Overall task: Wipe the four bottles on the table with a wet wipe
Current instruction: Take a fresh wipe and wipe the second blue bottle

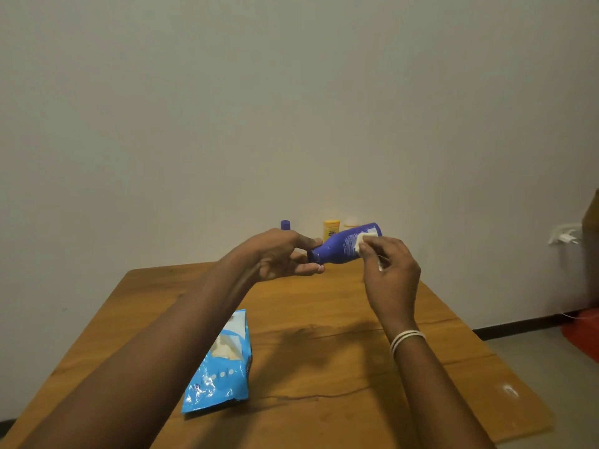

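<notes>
Currently the left hand (pixel 285 254) holds the blue bottle (pixel 345 244) by its cap end, fingers (pixel 308 268) curled round the neck, so the bottle sits tilted, base up and to the right, well above the worktop (pixel 324 351). Right hand (pixel 390 270) pinches a folded white wet wipe (pixel 366 239) between thumb and fingertips and presses it on the bottle's upper body near the base.

Risks, as judged:
- Grip is at the narrow end only; the wipe's push on the far end could lever the bottle and twist it out of the left hand.
- A wetted plastic wall is likely slippery; a re-grip on the damp part could let it drop onto the worktop.
- The wipe is bunched small, so parts of the body may be missed.

Appearance: opaque blue-violet plastic, smooth, rounded shoulder narrowing to a dark cap, pale small print on the side. Contents not visible.

Behind, at the worktop's far edge by the wall: a purple-capped bottle (pixel 285 225), a yellow bottle (pixel 331 230), and a pale one (pixel 351 223), mostly hidden. Blue wipes pack (pixel 220 367) lies flat near the left forearm.
</notes>
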